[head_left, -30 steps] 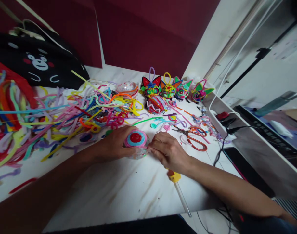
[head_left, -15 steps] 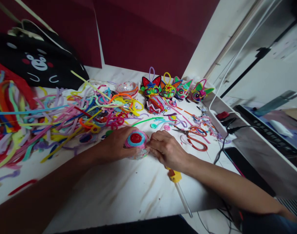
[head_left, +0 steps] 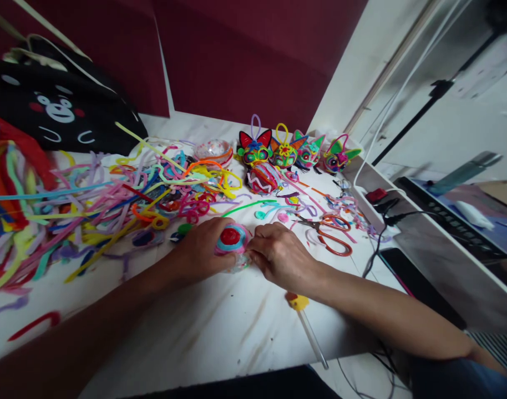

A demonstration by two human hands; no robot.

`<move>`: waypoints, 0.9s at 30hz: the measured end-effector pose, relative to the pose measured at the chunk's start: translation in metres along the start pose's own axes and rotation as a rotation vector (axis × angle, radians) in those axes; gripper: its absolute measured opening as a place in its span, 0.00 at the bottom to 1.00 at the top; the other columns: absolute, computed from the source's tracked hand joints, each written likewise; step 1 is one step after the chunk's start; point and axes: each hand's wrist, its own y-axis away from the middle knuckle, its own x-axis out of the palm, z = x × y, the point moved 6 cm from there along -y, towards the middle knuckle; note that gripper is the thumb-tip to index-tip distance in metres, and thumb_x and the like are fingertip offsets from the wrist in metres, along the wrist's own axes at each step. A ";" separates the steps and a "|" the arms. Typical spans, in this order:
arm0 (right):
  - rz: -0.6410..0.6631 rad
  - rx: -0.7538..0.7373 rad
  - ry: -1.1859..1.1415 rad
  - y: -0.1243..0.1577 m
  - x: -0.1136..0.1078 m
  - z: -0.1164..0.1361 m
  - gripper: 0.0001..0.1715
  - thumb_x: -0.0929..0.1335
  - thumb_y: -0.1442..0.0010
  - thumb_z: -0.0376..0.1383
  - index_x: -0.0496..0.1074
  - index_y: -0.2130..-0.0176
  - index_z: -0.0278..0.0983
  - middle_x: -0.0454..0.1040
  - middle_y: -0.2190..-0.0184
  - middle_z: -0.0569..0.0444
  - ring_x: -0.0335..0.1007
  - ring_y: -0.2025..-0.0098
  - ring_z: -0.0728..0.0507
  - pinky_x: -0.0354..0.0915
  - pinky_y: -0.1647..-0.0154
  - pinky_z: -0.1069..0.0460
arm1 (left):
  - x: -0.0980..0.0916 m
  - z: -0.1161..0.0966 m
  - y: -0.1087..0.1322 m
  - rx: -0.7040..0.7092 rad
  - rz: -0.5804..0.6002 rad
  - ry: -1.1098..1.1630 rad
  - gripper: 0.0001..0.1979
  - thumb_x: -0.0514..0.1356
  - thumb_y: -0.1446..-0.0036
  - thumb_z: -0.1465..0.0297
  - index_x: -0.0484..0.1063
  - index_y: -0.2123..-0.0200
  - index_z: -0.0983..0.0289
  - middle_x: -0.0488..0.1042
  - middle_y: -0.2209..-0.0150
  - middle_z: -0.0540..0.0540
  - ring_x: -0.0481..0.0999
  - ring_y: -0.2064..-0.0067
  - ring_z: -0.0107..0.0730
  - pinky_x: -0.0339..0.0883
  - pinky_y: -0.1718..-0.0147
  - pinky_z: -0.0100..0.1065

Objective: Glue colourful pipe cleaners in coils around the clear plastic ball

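My left hand (head_left: 201, 248) is wrapped round a small clear plastic ball (head_left: 231, 238). On the ball's upper side, pipe cleaners are coiled into a red disc with blue and pink rings; the lower part is still see-through. My right hand (head_left: 276, 252) pinches at the ball's right side, fingertips close against it. What lies between those fingertips is too small to make out. Under my right wrist lies a yellow tool (head_left: 297, 302), partly hidden, with a clear glue stick (head_left: 314, 339) sticking out of it. Orange-handled scissors (head_left: 334, 235) rest beyond my right hand.
A heap of loose coloured pipe cleaners (head_left: 112, 205) spreads over the left. Several decorated cat-eared balls (head_left: 255, 152) stand at the back. A black bag (head_left: 62, 105) sits back left. A phone (head_left: 420, 285) and a grey box edge (head_left: 436, 244) are on the right.
The ball has tilted slightly in my left hand, and my right fingertips have shifted a little left along its side. The whole view has moved slightly.
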 end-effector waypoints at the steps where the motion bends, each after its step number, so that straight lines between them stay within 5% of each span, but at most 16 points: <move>1: 0.020 0.023 0.000 0.000 0.001 -0.001 0.11 0.67 0.35 0.29 0.79 0.66 0.33 0.75 0.70 0.49 0.70 0.66 0.43 0.60 0.64 0.50 | 0.000 0.000 0.000 -0.005 -0.009 -0.001 0.22 0.57 0.56 0.61 0.69 0.55 0.62 0.77 0.56 0.60 0.76 0.54 0.53 0.68 0.54 0.47; 9: 0.166 0.133 -0.015 -0.001 -0.002 -0.013 0.10 0.69 0.32 0.36 0.78 0.61 0.32 0.78 0.64 0.46 0.73 0.59 0.40 0.56 0.57 0.47 | 0.003 0.005 0.001 -0.042 -0.040 0.019 0.24 0.59 0.55 0.62 0.69 0.52 0.60 0.77 0.53 0.58 0.77 0.52 0.51 0.69 0.51 0.46; 13: 0.203 0.118 -0.076 -0.002 -0.007 -0.018 0.06 0.69 0.32 0.32 0.76 0.61 0.33 0.79 0.63 0.47 0.73 0.57 0.40 0.55 0.54 0.46 | 0.003 0.007 0.001 -0.028 -0.047 0.015 0.25 0.59 0.55 0.62 0.70 0.51 0.60 0.78 0.53 0.57 0.77 0.53 0.50 0.69 0.51 0.45; 27: 0.135 0.182 -0.176 -0.015 -0.008 -0.029 0.04 0.73 0.41 0.26 0.78 0.66 0.34 0.78 0.69 0.52 0.71 0.66 0.46 0.59 0.60 0.52 | 0.000 0.001 0.003 0.010 -0.046 0.039 0.22 0.59 0.53 0.62 0.72 0.53 0.60 0.78 0.56 0.54 0.77 0.57 0.46 0.69 0.54 0.43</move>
